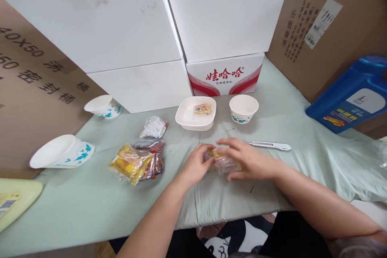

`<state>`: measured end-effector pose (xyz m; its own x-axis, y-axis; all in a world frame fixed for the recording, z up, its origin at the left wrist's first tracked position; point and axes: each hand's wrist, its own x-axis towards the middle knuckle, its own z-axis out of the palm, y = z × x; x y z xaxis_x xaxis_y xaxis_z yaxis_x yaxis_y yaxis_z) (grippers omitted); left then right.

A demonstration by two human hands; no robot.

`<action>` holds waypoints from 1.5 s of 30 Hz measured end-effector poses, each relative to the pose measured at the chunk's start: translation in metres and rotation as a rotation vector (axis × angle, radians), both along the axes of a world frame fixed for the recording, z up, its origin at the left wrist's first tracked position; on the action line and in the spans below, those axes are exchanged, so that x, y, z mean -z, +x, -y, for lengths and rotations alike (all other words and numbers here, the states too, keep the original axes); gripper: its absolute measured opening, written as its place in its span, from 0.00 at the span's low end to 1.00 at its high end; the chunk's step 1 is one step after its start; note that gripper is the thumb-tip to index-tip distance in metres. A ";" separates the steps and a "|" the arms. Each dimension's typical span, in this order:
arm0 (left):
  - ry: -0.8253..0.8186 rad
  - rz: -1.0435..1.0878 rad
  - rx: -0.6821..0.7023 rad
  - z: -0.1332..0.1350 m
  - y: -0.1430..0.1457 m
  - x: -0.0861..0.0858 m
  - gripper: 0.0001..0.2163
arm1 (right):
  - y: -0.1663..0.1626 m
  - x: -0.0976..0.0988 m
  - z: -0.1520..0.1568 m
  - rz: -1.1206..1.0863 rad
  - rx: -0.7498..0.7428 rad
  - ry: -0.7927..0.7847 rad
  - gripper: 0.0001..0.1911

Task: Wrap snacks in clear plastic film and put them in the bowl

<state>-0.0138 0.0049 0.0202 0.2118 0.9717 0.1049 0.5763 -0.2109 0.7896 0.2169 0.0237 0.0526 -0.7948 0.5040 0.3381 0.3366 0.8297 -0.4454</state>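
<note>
Both hands meet over a small clear plastic packet [224, 164] with yellow contents, lying on the pale green tablecloth [90, 201]. My left hand [196, 165] pinches the packet's left end. My right hand [246, 159] covers its top and right side, fingers curled onto it. A white square dish [187, 117] holding one small yellow packet [202, 109] sits just beyond the hands. A white paper bowl [243, 108] stands to the dish's right. A white utility knife [270, 145] lies right of my right hand.
A pile of yellow and red snack packets [136, 162] and a crumpled clear wrapper [153, 127] lie to the left. Two tipped paper bowls [62, 152] [103, 107] rest at far left. White foam boxes [145, 84], a red-printed carton [225, 74], cardboard boxes [305, 28] and a blue jug [350, 96] ring the table.
</note>
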 end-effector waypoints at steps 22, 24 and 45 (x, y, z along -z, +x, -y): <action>0.547 -0.546 -0.032 -0.003 -0.006 0.006 0.20 | 0.020 0.007 -0.018 -0.443 0.410 0.170 0.15; 0.528 -0.550 -0.050 -0.003 -0.005 0.006 0.15 | 0.018 0.007 -0.017 -0.296 0.371 0.101 0.19; 0.358 -0.765 0.347 0.062 0.031 -0.030 0.08 | 0.005 -0.009 0.007 0.395 0.301 0.054 0.21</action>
